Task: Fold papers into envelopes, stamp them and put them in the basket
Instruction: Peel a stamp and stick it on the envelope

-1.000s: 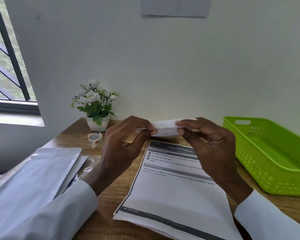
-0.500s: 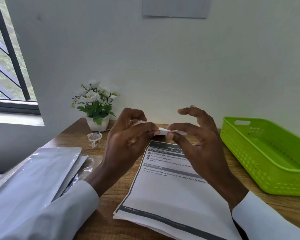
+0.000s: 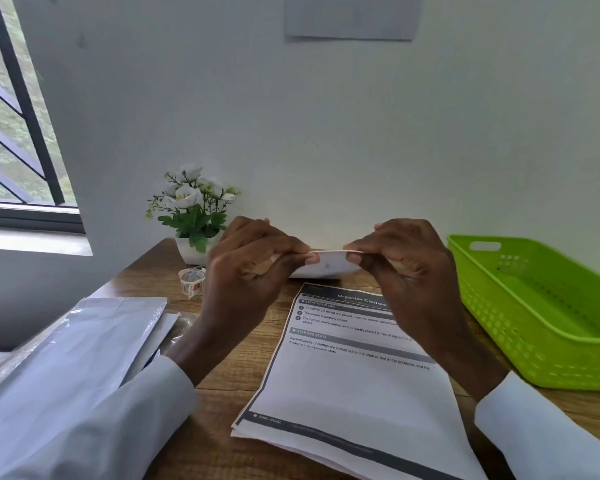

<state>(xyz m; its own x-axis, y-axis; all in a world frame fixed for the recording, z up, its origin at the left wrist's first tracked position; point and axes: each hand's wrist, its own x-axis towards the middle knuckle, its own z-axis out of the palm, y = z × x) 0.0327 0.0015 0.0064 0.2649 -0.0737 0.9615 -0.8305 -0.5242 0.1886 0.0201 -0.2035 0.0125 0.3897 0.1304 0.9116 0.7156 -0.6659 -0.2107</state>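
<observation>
- Left hand (image 3: 246,271): fingers curled, thumb and forefinger pinched on the left end of the folded paper (image 3: 328,266); white sleeve cut off at the frame edge.
- Right hand (image 3: 413,271): same pinch on the right end.
- Folded paper: held in the air between both hands, above the far end of the printed sheets (image 3: 343,375); both ends hidden by fingers, its fold hard to make out.
- Printed sheets: stacked on the table (image 3: 222,393), near corner cut off.
- Green basket (image 3: 534,327): right, on the table, partly cut off.
- Tape roll (image 3: 192,281), flower pot (image 3: 191,216): left rear.
- Plastic-wrapped envelopes (image 3: 84,341): near left, contents unclear.
</observation>
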